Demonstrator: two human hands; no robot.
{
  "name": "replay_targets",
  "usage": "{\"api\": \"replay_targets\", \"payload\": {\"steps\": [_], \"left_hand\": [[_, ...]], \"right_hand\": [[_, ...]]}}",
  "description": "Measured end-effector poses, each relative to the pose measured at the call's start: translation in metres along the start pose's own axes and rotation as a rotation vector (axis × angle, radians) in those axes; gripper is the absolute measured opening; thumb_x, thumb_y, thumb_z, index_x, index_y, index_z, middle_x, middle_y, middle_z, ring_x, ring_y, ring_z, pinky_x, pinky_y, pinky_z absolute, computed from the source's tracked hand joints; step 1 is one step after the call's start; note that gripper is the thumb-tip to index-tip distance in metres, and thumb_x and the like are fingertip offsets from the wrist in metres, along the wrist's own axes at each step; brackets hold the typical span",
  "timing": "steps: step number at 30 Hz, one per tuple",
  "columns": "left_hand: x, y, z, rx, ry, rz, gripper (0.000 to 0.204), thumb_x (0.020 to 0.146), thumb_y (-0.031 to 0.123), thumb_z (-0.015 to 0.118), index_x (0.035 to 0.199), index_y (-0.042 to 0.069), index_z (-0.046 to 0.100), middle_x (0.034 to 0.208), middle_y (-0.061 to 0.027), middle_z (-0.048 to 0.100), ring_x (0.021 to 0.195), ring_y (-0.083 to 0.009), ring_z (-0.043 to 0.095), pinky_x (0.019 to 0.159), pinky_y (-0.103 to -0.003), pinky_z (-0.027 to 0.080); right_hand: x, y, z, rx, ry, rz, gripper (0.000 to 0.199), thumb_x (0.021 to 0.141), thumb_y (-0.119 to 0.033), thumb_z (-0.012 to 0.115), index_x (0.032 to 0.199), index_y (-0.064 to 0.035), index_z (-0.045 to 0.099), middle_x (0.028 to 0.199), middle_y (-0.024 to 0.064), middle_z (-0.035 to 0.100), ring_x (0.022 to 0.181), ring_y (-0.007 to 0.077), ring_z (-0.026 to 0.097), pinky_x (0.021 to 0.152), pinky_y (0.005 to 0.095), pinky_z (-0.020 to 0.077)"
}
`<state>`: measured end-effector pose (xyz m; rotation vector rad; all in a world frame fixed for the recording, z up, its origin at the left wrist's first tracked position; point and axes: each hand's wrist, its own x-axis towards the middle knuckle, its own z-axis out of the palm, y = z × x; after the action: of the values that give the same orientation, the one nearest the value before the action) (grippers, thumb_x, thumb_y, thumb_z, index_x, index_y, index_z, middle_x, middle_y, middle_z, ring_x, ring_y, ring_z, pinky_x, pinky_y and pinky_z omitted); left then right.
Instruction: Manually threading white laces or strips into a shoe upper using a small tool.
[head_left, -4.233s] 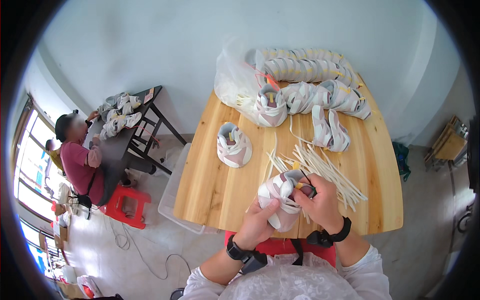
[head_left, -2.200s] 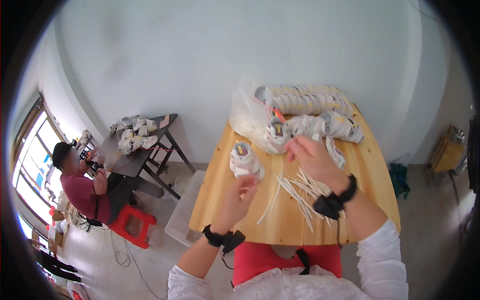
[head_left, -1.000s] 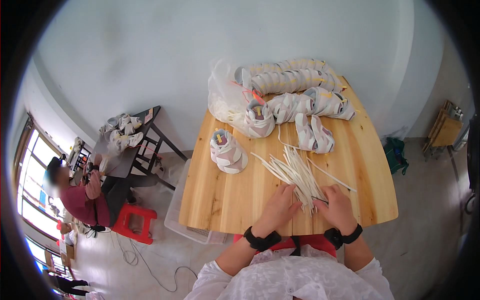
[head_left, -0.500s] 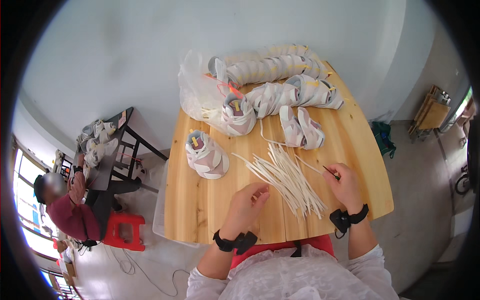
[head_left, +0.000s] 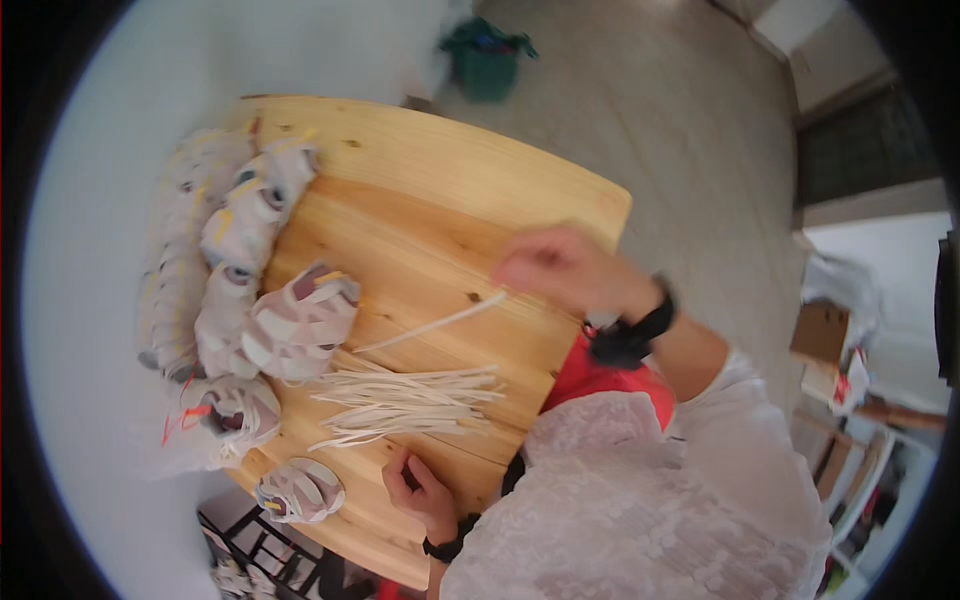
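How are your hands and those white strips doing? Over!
Left hand loosely curled, near strip pile. Right hand blurred at end of loose strip, grip unclear. Single shoe beyond left hand, off the pile.

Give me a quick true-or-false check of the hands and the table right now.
1. A pile of white strips lies on the wooden table. True.
2. The left hand grips the nearest shoe. False: that shoe stands on the table, apart from the hand.
3. One end of a single strip meets the fingers of the right hand. True, though blur hides whether they grip it.
4. The green item lies on the table. False: it is on the floor, beyond the table's edge.
5. A black wrist device is worn on the right arm. True.
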<state>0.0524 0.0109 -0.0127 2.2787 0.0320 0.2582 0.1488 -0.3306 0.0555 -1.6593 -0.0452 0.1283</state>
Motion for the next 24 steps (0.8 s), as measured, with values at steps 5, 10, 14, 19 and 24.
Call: {"api": "replay_targets", "payload": {"steps": [5, 10, 14, 19, 24], "left_hand": [[0.003, -0.008, -0.009, 0.122, -0.205, -0.011, 0.013, 0.091, 0.002, 0.054, 0.101, -0.003, 0.061, 0.09, -0.0112, 0.057, 0.077, -0.0231, 0.054, 0.062, -0.031, 0.044], [0.004, -0.004, -0.009, 0.145, -0.267, 0.176, 0.014, 0.089, 0.002, 0.055, 0.101, -0.003, 0.06, 0.088, -0.0107, 0.053, 0.073, -0.022, 0.049, 0.056, -0.031, 0.039], [0.003, -0.01, -0.01, 0.124, -0.256, 0.18, 0.013, 0.089, 0.002, 0.055, 0.1, -0.003, 0.06, 0.088, -0.0106, 0.053, 0.071, -0.0219, 0.048, 0.055, -0.03, 0.038], [0.003, -0.01, -0.014, 0.17, -0.24, 0.152, 0.013, 0.087, 0.001, 0.056, 0.099, -0.002, 0.061, 0.087, -0.0108, 0.051, 0.072, -0.022, 0.047, 0.055, -0.03, 0.037], [-0.001, -0.013, -0.009, 0.211, -0.23, 0.167, 0.012, 0.086, 0.001, 0.056, 0.098, -0.001, 0.06, 0.088, -0.0113, 0.052, 0.075, -0.0234, 0.049, 0.058, -0.031, 0.039]], "right_hand": [[-0.134, 0.031, -0.12, -0.219, 0.48, 0.341, 0.026, 0.092, -0.027, 0.06, 0.092, -0.0017, 0.066, 0.081, -0.0004, 0.063, 0.071, 0.006, 0.053, 0.062, 0.0233, 0.0426], [-0.285, 0.183, -0.096, -0.57, 0.516, 0.855, 0.033, 0.088, -0.033, 0.057, 0.079, -0.0036, 0.069, 0.068, 0.011, 0.065, 0.067, 0.0206, 0.062, 0.064, 0.0343, 0.0468], [-0.337, 0.291, -0.023, -0.59, 0.419, 0.933, 0.024, 0.079, -0.029, 0.069, 0.093, -0.0098, 0.07, 0.085, 0.013, 0.069, 0.083, 0.0319, 0.066, 0.075, 0.042, 0.0509], [-0.285, 0.319, 0.022, -0.653, -0.084, 1.051, 0.064, 0.061, -0.028, 0.083, 0.119, -0.0135, 0.061, 0.11, 0.0149, 0.066, 0.1, 0.0342, 0.063, 0.086, 0.0417, 0.0507], [-0.288, 0.371, 0.001, -0.398, -0.352, 1.12, 0.096, 0.048, -0.03, 0.089, 0.133, -0.0087, 0.049, 0.122, 0.0146, 0.061, 0.116, 0.0313, 0.057, 0.097, 0.0394, 0.0461]]}}
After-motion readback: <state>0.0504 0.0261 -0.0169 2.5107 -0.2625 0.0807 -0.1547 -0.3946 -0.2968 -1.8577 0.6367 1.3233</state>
